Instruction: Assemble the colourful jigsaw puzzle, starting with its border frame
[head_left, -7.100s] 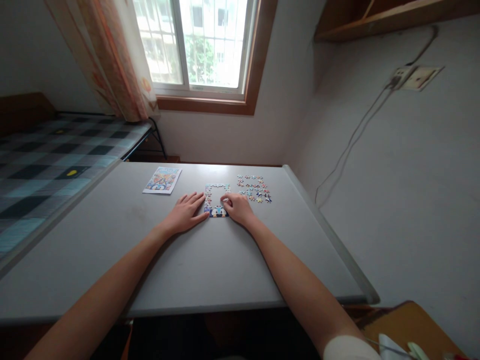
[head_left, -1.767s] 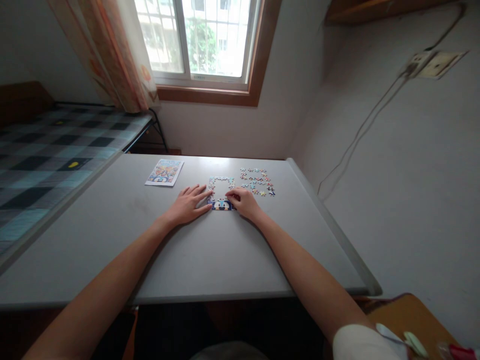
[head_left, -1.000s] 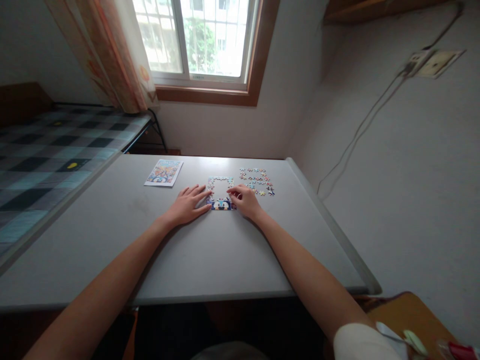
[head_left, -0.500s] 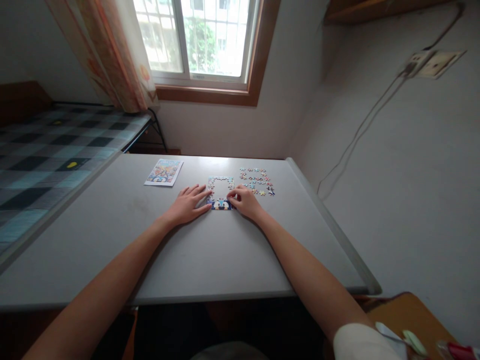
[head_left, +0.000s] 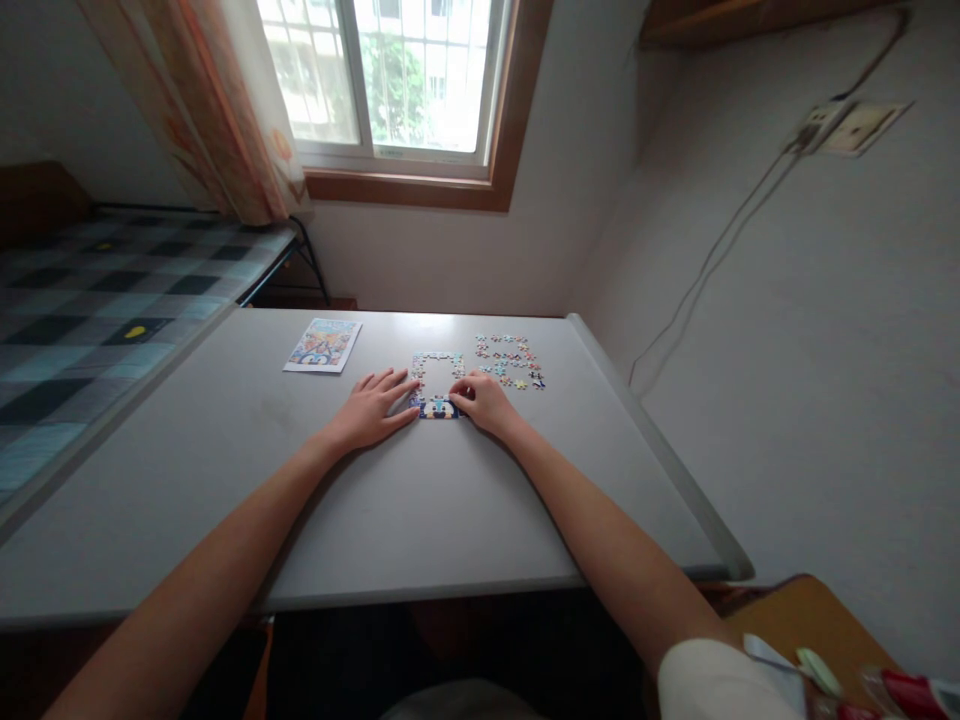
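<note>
A partly assembled jigsaw puzzle [head_left: 439,408] lies on the grey table [head_left: 420,510], its frame around a bare middle and its near rows filled in dark blue and white. My left hand [head_left: 373,408] rests flat with fingers spread, the fingertips touching the puzzle's left edge. At the puzzle's lower right, my right hand [head_left: 482,401] has thumb and index finger pinched together; whatever is between them is too small to make out. Loose puzzle pieces [head_left: 510,357] are scattered to the right, beyond my right hand. The printed picture sheet [head_left: 323,346] lies to the back left.
A bed [head_left: 135,270] with a checked cover stands left of the table. Behind is a window [head_left: 420,80] with a curtain [head_left: 202,110]. Cables [head_left: 709,265] hang down the right wall. At the lower right, a brown stool [head_left: 832,620] holds small items.
The whole view has shifted slightly, so the scene sits a little further left. Both hands keep nearly the same place at the puzzle, the right one still pinched at its lower right.
</note>
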